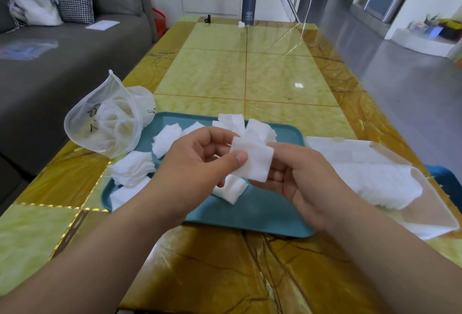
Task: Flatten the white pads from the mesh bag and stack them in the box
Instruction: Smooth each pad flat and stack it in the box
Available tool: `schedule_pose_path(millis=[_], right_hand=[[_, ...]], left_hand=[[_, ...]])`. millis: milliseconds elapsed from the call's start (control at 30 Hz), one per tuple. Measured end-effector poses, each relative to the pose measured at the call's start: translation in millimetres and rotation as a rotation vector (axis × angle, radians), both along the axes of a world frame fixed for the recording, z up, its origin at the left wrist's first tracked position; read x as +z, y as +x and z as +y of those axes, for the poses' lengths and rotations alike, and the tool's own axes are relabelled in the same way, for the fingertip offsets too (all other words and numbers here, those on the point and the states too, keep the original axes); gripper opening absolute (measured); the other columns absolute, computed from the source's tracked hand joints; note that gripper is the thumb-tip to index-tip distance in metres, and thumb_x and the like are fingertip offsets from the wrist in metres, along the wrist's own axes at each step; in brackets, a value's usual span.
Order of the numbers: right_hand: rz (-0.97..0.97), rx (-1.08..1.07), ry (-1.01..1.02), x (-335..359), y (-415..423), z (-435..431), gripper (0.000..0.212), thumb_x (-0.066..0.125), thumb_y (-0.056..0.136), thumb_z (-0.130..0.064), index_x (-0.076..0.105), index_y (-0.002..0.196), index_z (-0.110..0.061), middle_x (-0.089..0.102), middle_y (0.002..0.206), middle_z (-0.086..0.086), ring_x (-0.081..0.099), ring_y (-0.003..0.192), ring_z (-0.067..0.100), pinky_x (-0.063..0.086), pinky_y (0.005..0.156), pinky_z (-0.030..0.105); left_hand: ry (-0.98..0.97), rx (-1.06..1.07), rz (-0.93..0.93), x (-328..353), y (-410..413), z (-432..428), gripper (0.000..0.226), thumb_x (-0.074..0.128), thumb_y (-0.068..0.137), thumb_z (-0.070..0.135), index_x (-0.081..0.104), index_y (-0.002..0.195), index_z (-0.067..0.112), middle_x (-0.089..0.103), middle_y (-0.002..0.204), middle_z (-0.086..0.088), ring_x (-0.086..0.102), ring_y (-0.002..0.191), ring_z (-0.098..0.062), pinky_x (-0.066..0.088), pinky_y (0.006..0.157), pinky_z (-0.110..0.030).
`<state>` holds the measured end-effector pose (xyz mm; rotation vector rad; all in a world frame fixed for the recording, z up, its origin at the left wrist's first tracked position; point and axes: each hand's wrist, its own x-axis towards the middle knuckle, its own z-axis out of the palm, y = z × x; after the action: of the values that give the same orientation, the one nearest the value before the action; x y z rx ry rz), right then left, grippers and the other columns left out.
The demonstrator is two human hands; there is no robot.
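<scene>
Both hands hold one pad (252,161) above the tray (262,216): left hand (197,166) pinches its left edge, right hand (305,183) grips its right edge. Bag (105,123) lies left, box (390,181) right.

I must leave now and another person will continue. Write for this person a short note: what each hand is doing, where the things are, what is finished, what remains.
Left hand: pinches one white pad, thumb on top.
Right hand: holds the same pad from the other side, above the teal tray.
Things: the mesh bag lies at the tray's left edge with pads inside. Loose pads lie scattered on the tray. The clear box stands right of the tray.
Done: stacked pads already lie in the box.
Left: put this pad in the box, then flatten and stack the loose pads and those in the bag.
</scene>
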<state>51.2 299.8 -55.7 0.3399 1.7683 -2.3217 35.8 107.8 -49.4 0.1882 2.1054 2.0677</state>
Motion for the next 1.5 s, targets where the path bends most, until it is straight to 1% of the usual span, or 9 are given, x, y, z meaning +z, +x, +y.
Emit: schedule_pose_path(millis=[200,300,400,467,567,667,1133,1267,1500], right_hand=[[0.043,-0.002,0.118,0.3,1.2,-0.4,0.026,0.054,0.104,-0.008,0.077,0.114,-0.003,0.080,0.109,0.015,0.076,0.106,0.031,0.062,0.093,0.045],[0.041,-0.018,0.108,-0.5,0.6,-0.5,0.025,0.054,0.106,-0.013,0.076,0.111,-0.002,0.079,0.108,0.017,0.076,0.104,0.033,0.063,0.089,0.045],[0.056,-0.028,0.073,0.8,1.0,-1.1,0.026,0.053,0.107,-0.013,0.077,0.109,-0.002,0.080,0.106,0.016,0.077,0.100,0.031,0.063,0.079,0.036],[0.075,-0.021,0.060,1.5,1.3,-1.2,0.027,0.052,0.107,-0.013,0.077,0.108,-0.003,0.080,0.106,0.015,0.077,0.100,0.028,0.063,0.081,0.035],[0.077,-0.022,0.044,1.3,1.3,-0.5,0.026,0.053,0.106,-0.012,0.077,0.107,-0.003,0.080,0.106,0.014,0.077,0.101,0.029,0.062,0.087,0.039],[0.075,-0.016,0.030,1.0,1.5,0.5,0.027,0.052,0.107,-0.012,0.076,0.110,-0.001,0.080,0.108,0.014,0.077,0.103,0.028,0.061,0.090,0.040],[0.043,-0.050,-0.013,0.5,-1.5,2.2,0.024,0.053,0.106,-0.011,0.075,0.110,-0.002,0.080,0.105,0.014,0.078,0.099,0.026,0.063,0.085,0.039],[0.022,-0.078,-0.011,-0.3,-2.3,3.1,0.023,0.054,0.105,-0.011,0.074,0.112,-0.001,0.080,0.105,0.015,0.078,0.096,0.024,0.064,0.080,0.036],[0.020,0.015,-0.063,0.8,-0.9,-1.1,0.034,0.049,0.106,-0.020,0.072,0.123,0.001,0.076,0.117,0.021,0.073,0.114,0.036,0.055,0.104,0.053]], left_hand=[[0.000,-0.001,0.016,0.9,-0.2,1.3,0.007,0.077,0.090,0.010,0.072,0.090,0.015,0.070,0.073,-0.001,0.055,0.056,-0.009,0.043,0.052,-0.016],[-0.045,0.068,0.035,0.6,-4.4,-2.5,0.016,0.086,0.079,0.027,0.076,0.089,0.019,0.075,0.092,-0.014,0.064,0.073,-0.014,0.050,0.066,-0.028],[-0.119,0.050,0.015,0.3,-5.1,-4.4,0.017,0.084,0.077,0.026,0.071,0.067,0.021,0.077,0.111,0.009,0.070,0.087,-0.005,0.049,0.076,-0.025],[-0.188,0.061,0.018,-2.4,-2.9,-2.8,0.020,0.084,0.083,0.020,0.072,0.067,0.021,0.077,0.109,0.012,0.072,0.092,-0.005,0.050,0.077,-0.026],[-0.166,0.096,-0.005,-2.1,-0.1,1.4,0.005,0.082,0.086,0.019,0.079,0.084,0.015,0.079,0.088,-0.003,0.068,0.072,-0.008,0.051,0.064,-0.021],[-0.151,0.113,-0.021,-1.3,-1.0,1.2,0.005,0.082,0.086,0.017,0.079,0.083,0.015,0.077,0.075,0.001,0.064,0.064,-0.003,0.047,0.055,-0.014],[-0.192,0.075,-0.086,-1.3,-2.0,-1.5,0.008,0.081,0.086,0.017,0.076,0.081,0.013,0.068,0.067,0.005,0.055,0.052,-0.001,0.042,0.050,-0.013],[-0.042,0.037,-0.068,4.9,-3.9,-4.0,0.009,0.075,0.091,0.012,0.070,0.085,0.008,0.061,0.065,0.000,0.049,0.050,-0.008,0.038,0.050,-0.021],[0.039,0.030,-0.039,2.8,-0.2,5.5,0.004,0.077,0.090,0.011,0.073,0.092,0.011,0.070,0.072,0.000,0.056,0.057,-0.008,0.042,0.050,-0.015]])
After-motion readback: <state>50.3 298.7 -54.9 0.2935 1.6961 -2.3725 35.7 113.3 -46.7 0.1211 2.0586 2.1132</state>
